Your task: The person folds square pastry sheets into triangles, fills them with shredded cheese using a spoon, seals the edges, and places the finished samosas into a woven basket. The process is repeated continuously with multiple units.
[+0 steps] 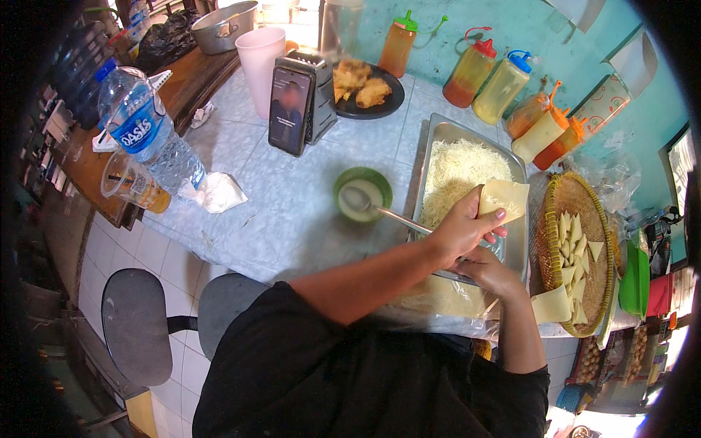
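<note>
My left hand (467, 228) is closed on a square pastry wrapper (513, 196), pinched under the thumb, with white shreds on it. Just below, my right hand (488, 269) is at the near edge of a metal tray (520, 174); its fingers are mostly hidden by my left wrist. Pale shredded filling (467, 166), perhaps cheese, is heaped in the tray. To the left, a green bowl (384, 182) contains a whitish liquid. A metal spoon (394, 217) dips into it, its handle reaching the tray's side near my left hand.
At right, a woven basket (604, 252) carries folded pastries (572, 237) and flat wrappers (553, 305). Sauce bottles (471, 71) line the wall. Farther back are a phone (289, 109) against a grater (321, 95) and a black plate (391, 102) of fried food. A water bottle (150, 124) stands left.
</note>
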`<state>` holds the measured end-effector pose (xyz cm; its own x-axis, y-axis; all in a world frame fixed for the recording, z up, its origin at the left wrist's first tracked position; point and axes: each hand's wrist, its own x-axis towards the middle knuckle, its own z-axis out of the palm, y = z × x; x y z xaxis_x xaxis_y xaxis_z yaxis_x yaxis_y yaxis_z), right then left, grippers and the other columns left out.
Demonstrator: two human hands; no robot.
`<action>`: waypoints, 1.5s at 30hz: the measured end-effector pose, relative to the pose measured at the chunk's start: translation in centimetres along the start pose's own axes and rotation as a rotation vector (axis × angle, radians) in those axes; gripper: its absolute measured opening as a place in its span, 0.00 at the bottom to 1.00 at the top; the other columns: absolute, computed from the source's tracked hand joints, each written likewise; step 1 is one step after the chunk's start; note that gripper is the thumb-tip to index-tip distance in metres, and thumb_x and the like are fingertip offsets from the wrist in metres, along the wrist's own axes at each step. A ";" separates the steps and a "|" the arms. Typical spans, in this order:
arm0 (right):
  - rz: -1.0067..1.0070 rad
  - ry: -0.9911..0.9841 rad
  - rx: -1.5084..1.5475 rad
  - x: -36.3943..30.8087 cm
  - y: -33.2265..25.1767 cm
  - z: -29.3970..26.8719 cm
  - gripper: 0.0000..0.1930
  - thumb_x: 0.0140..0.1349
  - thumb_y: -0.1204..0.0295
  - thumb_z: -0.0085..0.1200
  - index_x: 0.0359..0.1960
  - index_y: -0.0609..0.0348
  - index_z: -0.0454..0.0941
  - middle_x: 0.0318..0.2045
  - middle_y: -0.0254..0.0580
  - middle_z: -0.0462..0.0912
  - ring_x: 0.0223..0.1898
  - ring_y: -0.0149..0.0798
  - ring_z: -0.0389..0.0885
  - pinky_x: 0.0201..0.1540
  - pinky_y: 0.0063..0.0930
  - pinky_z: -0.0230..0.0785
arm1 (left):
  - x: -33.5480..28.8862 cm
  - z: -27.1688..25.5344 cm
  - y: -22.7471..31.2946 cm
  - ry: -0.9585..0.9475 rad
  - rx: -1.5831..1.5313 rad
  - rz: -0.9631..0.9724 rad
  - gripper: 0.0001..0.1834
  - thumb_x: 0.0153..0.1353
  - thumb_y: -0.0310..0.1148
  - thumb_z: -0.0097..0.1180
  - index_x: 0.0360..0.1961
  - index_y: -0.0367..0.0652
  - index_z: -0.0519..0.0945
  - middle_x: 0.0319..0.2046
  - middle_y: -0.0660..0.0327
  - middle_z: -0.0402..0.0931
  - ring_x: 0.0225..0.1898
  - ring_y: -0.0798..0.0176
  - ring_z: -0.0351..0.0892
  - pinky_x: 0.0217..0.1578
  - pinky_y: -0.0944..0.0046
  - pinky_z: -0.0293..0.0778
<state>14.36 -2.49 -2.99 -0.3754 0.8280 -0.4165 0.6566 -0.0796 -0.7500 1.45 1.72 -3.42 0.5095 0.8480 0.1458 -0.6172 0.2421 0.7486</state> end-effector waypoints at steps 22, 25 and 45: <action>0.149 -0.049 0.035 -1.9 3.5 -6.7 0.09 0.43 0.83 0.48 0.27 0.62 0.78 0.25 0.33 0.78 0.30 0.28 0.72 0.34 0.20 0.64 | 0.2 -0.6 -1.1 0.033 0.481 -0.123 0.33 0.50 0.13 0.51 0.59 0.41 0.62 0.46 0.62 0.71 0.42 0.70 0.71 0.38 0.68 0.69; 0.082 0.164 0.207 -2.9 1.2 -9.3 0.10 0.41 0.83 0.47 0.27 0.63 0.78 0.26 0.34 0.78 0.31 0.28 0.73 0.34 0.19 0.63 | 0.5 -0.8 -1.2 0.057 0.545 -0.183 0.32 0.50 0.13 0.50 0.58 0.41 0.62 0.44 0.62 0.72 0.37 0.71 0.71 0.34 0.69 0.69; -0.331 0.427 0.183 -2.5 -4.5 -5.7 0.11 0.54 0.83 0.45 0.39 0.63 0.72 0.30 0.36 0.76 0.35 0.28 0.74 0.40 0.22 0.67 | -0.1 -0.5 -0.6 -0.020 0.414 -0.258 0.24 0.50 0.18 0.48 0.52 0.41 0.66 0.40 0.62 0.73 0.33 0.70 0.73 0.29 0.70 0.68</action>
<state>16.04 -1.03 4.36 -0.2195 0.9729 0.0721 0.4101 0.1591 -0.8980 1.43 1.77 -4.21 0.6288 0.7745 -0.0692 -0.1809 0.2323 0.9557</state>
